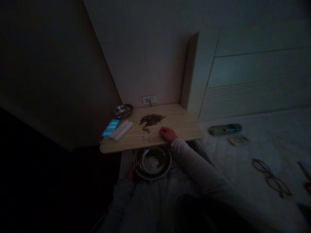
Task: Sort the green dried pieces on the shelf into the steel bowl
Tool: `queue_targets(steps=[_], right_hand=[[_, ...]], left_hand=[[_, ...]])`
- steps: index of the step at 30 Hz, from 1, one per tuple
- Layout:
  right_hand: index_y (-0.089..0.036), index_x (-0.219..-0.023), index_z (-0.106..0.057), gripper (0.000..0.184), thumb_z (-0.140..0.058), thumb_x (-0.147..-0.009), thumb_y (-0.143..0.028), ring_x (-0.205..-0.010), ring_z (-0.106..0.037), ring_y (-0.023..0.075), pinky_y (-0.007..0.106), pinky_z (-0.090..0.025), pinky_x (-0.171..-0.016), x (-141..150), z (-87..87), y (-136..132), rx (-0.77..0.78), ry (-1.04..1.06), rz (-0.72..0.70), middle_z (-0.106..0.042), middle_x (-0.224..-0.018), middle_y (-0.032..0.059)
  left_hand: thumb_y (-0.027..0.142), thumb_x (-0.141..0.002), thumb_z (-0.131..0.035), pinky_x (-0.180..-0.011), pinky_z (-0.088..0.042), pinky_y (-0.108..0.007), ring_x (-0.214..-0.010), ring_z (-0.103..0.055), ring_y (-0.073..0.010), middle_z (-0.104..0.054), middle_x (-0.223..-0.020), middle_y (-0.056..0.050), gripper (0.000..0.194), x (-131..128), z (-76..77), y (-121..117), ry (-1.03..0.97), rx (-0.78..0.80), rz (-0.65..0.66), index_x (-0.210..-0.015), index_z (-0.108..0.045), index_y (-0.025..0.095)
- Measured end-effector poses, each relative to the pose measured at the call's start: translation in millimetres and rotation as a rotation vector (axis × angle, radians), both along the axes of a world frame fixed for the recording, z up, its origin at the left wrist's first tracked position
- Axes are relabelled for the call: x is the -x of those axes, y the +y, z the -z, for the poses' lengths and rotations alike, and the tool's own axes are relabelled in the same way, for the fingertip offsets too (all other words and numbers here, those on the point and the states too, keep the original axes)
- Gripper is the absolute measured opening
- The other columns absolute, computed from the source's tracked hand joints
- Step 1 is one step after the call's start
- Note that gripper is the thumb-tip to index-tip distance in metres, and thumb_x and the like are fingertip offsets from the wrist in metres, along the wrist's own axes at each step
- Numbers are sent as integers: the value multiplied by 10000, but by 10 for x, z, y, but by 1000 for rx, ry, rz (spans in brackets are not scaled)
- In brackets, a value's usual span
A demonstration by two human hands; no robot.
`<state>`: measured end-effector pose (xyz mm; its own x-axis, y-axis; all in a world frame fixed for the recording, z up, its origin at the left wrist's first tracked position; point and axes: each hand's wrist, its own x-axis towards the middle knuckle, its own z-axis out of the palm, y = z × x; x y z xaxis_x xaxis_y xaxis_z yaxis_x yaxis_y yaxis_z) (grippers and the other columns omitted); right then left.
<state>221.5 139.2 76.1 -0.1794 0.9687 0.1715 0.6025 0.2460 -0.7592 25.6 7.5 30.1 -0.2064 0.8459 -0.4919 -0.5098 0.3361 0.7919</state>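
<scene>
Dark small grains, perhaps beans or seeds (152, 119), lie in a loose heap on a wooden board (179, 116), with a thin trail toward its front edge. My right hand (168, 134) is closed on a thin, pale, see-through flat piece (155, 136) that rests on the board beside the trail. Below the front edge, a round metal bowl (167, 170) holds more of the grains on its bottom. My left hand (132, 171) grips its left rim; the fingers are partly hidden under it.
At the board's left stand a second metal bowl (122, 111), a lit phone (110, 128) and a white power strip (122, 130). A wall socket (149, 99) is behind. On the bed to the right lie a green bottle (225, 129), a small pale device (239, 140) and eyeglasses (271, 176).
</scene>
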Motion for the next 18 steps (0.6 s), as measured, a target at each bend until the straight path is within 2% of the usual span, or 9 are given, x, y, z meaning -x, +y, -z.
queue_targets(steps=[4, 12, 14, 18], right_hand=[[-151, -642, -550, 153, -419, -629, -228, -577, -441, 87, 190, -313, -542, -16, 7, -54, 7, 27, -58, -518, -588, -18], [-151, -648, -543, 144, -430, -628, -238, -567, -433, 80, 187, -321, -556, -47, 20, -107, 52, 89, -180, -509, -578, -30], [-152, -664, -541, 145, -425, -631, -233, -581, -442, 83, 189, -332, -565, -37, 35, -79, 53, 130, -168, -514, -592, -27], [-152, -729, -542, 170, -409, -651, -225, -618, -462, 91, 203, -353, -601, 50, 50, 20, 32, 177, -45, -538, -645, -13]], left_hand=[[195, -540, -539, -800, -381, -333, -914, -523, -250, -616, -532, -45, 75, -26, -44, -7, -54, 130, 11, -466, -531, 198], [171, -536, -536, -799, -372, -318, -840, -554, -215, -604, -511, -25, 84, -45, -100, -24, -7, 74, -19, -454, -531, 189], [165, -546, -525, -795, -376, -321, -809, -563, -213, -606, -509, -21, 98, -55, -127, -30, -13, 66, -23, -453, -537, 194], [177, -571, -509, -782, -386, -352, -790, -566, -235, -599, -496, -37, 145, -61, -124, -35, -36, 76, -9, -430, -535, 199]])
